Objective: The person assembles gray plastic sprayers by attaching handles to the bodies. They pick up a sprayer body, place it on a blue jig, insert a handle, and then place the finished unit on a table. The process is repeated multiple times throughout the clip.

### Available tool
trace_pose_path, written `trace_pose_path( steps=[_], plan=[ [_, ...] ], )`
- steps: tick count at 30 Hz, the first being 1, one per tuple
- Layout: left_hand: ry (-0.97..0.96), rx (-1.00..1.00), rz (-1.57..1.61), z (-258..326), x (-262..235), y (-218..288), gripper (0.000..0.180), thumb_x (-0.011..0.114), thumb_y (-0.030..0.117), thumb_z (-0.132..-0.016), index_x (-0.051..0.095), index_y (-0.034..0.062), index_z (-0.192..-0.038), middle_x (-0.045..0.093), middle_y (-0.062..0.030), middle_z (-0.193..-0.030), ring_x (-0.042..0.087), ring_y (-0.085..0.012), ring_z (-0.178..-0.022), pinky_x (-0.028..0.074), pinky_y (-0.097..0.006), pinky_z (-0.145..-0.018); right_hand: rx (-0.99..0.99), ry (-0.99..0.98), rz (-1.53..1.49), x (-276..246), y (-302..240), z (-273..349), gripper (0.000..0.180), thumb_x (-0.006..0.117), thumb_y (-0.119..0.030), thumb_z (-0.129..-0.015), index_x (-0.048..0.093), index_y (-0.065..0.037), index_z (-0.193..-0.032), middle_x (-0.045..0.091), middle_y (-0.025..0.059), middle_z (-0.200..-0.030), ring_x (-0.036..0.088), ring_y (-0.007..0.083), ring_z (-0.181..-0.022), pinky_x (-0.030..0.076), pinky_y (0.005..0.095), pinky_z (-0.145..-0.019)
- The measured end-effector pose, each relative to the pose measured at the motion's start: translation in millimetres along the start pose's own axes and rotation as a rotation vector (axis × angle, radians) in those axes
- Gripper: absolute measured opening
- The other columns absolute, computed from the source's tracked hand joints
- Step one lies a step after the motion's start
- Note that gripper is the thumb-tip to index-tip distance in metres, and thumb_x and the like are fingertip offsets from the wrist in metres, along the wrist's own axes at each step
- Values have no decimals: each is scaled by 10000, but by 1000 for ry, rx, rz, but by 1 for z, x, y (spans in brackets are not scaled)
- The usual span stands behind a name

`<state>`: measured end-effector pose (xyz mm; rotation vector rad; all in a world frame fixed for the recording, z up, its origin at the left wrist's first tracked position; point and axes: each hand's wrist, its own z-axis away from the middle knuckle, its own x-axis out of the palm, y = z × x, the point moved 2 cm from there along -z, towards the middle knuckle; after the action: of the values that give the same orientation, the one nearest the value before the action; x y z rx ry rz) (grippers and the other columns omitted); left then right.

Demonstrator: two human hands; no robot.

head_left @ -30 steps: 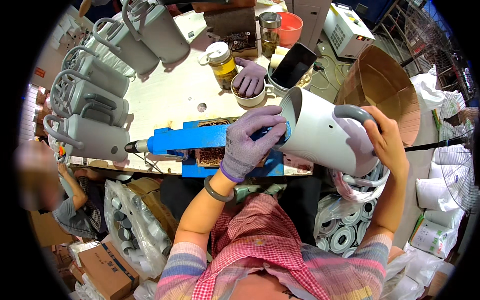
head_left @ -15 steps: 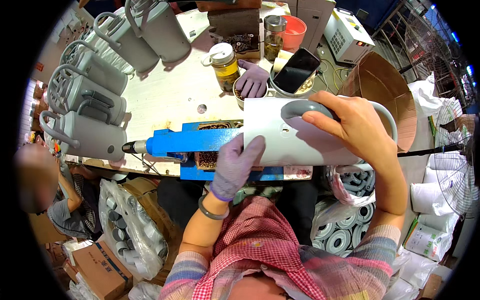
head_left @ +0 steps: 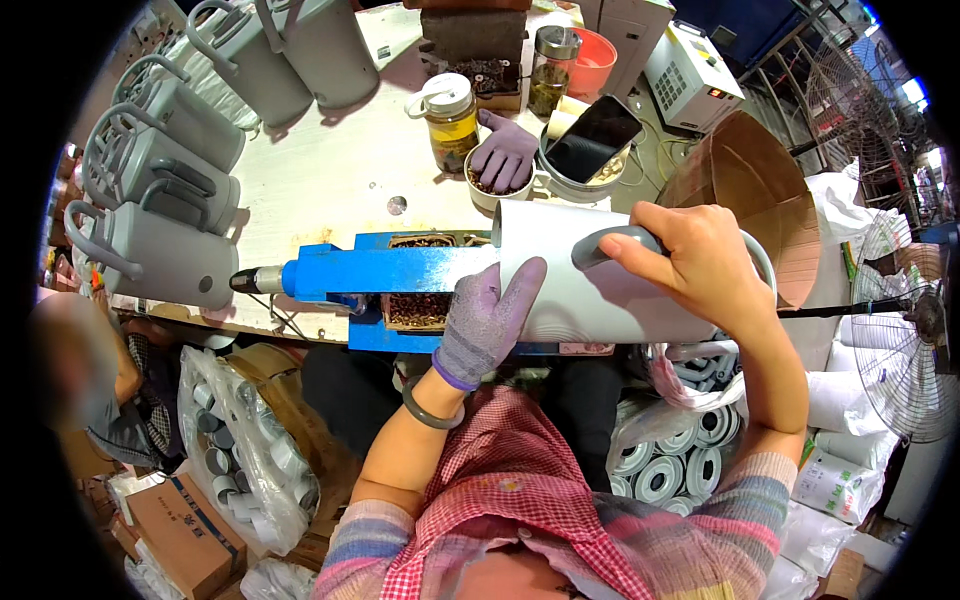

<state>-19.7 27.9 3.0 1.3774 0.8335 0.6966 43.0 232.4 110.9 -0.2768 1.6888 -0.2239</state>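
Observation:
A pale grey cylindrical jug (head_left: 560, 285) lies on its side with its mouth around the end of a blue machine arm (head_left: 400, 270). My bare right hand (head_left: 690, 260) is closed around the jug's dark grey side handle (head_left: 592, 250). My left hand (head_left: 485, 325), in a grey-purple glove, holds the jug's wall at the rim, its thumb and fingers partly hidden. A curved grey loop (head_left: 762, 258) projects from the jug's far right end. Under the blue arm sit cardboard trays of small screws (head_left: 415, 310).
Several similar grey jugs (head_left: 175, 255) stand along the table's left side. Behind the machine are a lidded jar (head_left: 450, 125), a spare glove (head_left: 505, 155) on a cup and a phone (head_left: 595, 135). A person (head_left: 110, 370) sits at far left; a fan (head_left: 905, 330) stands right.
The jug has turned a little and its right end has dipped, with the handle now nearer me. A hole seen earlier beside the handle no longer shows. The view has shifted slightly.

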Motion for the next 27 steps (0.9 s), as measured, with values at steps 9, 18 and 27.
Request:
trace_pose_path(
  steps=[9, 18, 27],
  plan=[
    [-93, -136, -22, 1, -3, 3, 321, 562, 261, -1000, 661, -34, -1080, 720, -168, -878, 704, -246, -773, 533, -355, -712, -174, 3, 205, 6, -7, -1, 509, 595, -543, -899, 553, -56, -756, 621, 111, -617, 610, 327, -522, 459, 425, -484],
    [-109, -15, 52, 0, -5, 4, 292, 545, 234, -998, 665, -31, -1021, 598, -61, -671, 501, -130, -581, 434, -298, -569, -58, -77, 246, 4, -16, 0, 530, 560, -561, -913, 545, -44, -798, 612, 152, -615, 623, 356, -567, 472, 441, -512],
    [-202, -78, 136, 0, -6, 9, 384, 516, 294, -1026, 631, -37, -1181, 722, -129, -1005, 681, -174, -905, 528, -315, -822, -11, -136, 230, 3, -18, -3, 520, 548, -550, -923, 570, -40, -823, 608, 171, -598, 624, 378, -572, 483, 457, -524]
  ],
)
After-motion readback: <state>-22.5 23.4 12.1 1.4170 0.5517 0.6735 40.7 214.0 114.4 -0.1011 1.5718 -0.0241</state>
